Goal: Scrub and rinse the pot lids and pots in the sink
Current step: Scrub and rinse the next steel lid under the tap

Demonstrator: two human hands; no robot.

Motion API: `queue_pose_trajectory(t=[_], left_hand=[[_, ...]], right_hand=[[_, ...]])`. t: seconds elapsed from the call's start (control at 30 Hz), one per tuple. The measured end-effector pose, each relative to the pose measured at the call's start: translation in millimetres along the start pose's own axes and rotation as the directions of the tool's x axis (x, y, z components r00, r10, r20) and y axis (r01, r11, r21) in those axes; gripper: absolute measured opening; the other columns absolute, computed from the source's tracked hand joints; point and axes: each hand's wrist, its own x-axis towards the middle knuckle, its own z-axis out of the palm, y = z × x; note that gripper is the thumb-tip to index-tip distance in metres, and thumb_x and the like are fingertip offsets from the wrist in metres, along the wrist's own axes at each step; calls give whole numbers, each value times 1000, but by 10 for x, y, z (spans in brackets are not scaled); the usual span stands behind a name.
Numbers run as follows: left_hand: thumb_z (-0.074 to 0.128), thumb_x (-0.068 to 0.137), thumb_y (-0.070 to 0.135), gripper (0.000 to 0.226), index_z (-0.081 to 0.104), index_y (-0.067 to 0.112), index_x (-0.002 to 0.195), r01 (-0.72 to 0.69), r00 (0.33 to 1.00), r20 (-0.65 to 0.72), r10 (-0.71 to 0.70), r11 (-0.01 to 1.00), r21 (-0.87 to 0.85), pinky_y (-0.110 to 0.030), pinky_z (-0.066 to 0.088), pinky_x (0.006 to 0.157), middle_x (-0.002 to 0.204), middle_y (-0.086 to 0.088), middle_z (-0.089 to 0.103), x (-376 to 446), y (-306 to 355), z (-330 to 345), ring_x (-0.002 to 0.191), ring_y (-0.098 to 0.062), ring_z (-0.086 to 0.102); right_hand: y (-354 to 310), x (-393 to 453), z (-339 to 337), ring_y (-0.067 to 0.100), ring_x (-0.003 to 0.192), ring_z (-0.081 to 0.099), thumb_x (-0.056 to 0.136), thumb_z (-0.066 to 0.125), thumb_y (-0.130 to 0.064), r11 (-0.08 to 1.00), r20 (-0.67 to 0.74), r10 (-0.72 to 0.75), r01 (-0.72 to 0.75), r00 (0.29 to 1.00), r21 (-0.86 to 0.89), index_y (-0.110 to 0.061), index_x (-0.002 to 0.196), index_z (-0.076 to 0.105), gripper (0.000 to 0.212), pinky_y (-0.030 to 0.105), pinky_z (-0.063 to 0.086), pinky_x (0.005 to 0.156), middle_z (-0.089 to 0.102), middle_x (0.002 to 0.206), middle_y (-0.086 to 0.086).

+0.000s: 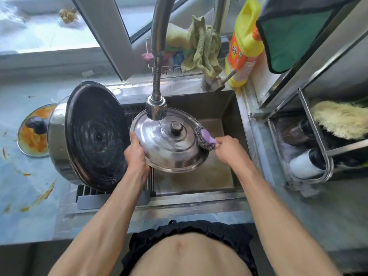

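A steel pot lid (169,148) with a round knob is held tilted over the sink (225,108) under a thin stream from the faucet head (156,108). My left hand (135,154) grips the lid's left rim. My right hand (229,148) holds a purple-handled steel-wool scrubber (205,139), whose wire head touches the lid's right edge. A large steel pot (89,136) with a dark inside lies tipped on its side on the drain rack at the sink's left. A dirty glass lid (32,132) with orange residue lies on the counter at far left.
A yellow detergent bottle (246,42) stands behind the sink's right corner. A wire basket with a green cloth (201,48) and other rags hangs behind the faucet. At right, a metal rack (310,152) holds a brush and utensils. The left counter has orange smears.
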Motion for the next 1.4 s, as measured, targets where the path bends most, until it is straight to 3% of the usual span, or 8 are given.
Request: queue_pose_trajectory(t=[0.23, 0.4, 0.7, 0.93, 1.07, 1.17, 1.27, 1.4], left_hand=[[43, 103, 58, 65, 65, -2, 115, -70, 983, -157, 94, 986, 150, -34, 54, 87, 113, -10, 67, -278, 64, 235, 101, -29, 65], [32, 105, 60, 63, 48, 12, 68, -220, 974, -8, 228, 947, 233, -24, 38, 56, 73, 3, 53, -510, 28, 265, 65, -11, 50], [45, 105, 46, 57, 30, 16, 58, -527, 845, 336, 416, 752, 395, -18, 20, 40, 52, 2, 33, -355, -83, 36, 39, -1, 28], [54, 103, 48, 51, 54, 7, 72, -321, 942, 184, 279, 911, 258, -27, 38, 57, 64, -5, 47, -120, -101, -97, 57, -10, 44], [54, 103, 48, 59, 53, 19, 51, -141, 989, 67, 133, 979, 148, -22, 38, 50, 49, 11, 46, -73, -91, -125, 47, -7, 41], [56, 101, 50, 42, 67, 16, 78, -72, 997, -30, 76, 990, 124, -30, 57, 65, 74, 0, 69, -61, -44, -75, 65, -13, 65], [57, 97, 56, 48, 66, 13, 81, -94, 992, -67, 107, 981, 168, -43, 59, 78, 85, -6, 70, -41, -22, -22, 80, -23, 68], [53, 100, 52, 52, 57, 13, 66, -207, 976, 3, 216, 932, 297, -32, 45, 61, 69, -2, 57, -183, -56, 95, 66, -20, 55]], right_hand=[[-205, -648, 284, 37, 103, 61, 91, 47, -12, 975, 109, -164, 177, 981, -132, -26, 117, 59, 32, 36, 45, 75, 62, 112, 11], [-538, -677, 270, 41, 98, 63, 87, 49, -13, 890, 49, -396, 397, 917, -223, -31, 126, 56, 43, 39, 46, 74, 65, 108, 17], [-852, 71, -137, 36, 96, 64, 84, 49, -12, 902, -25, -374, 357, 927, -242, -27, 108, 60, 30, 36, 43, 70, 66, 104, 9], [-344, 561, -93, 32, 93, 63, 88, 47, -17, 978, 2, -167, 166, 986, -122, -24, 109, 64, 29, 37, 52, 76, 63, 105, 9], [-41, 450, 95, 37, 91, 63, 89, 41, -17, 994, 13, -96, 96, 995, -61, -24, 106, 66, 32, 39, 53, 77, 64, 104, 15], [62, 175, 241, 39, 96, 63, 92, 42, -18, 993, -2, -113, 112, 994, -42, -25, 111, 65, 30, 39, 52, 77, 66, 104, 17], [19, -201, 372, 39, 98, 62, 97, 44, -19, 980, 21, -180, 182, 983, -82, -25, 117, 62, 28, 36, 44, 73, 65, 107, 16], [-183, -517, 436, 39, 96, 62, 96, 47, -17, 943, -4, -312, 309, 950, -120, -25, 117, 55, 24, 34, 37, 65, 66, 103, 16]])
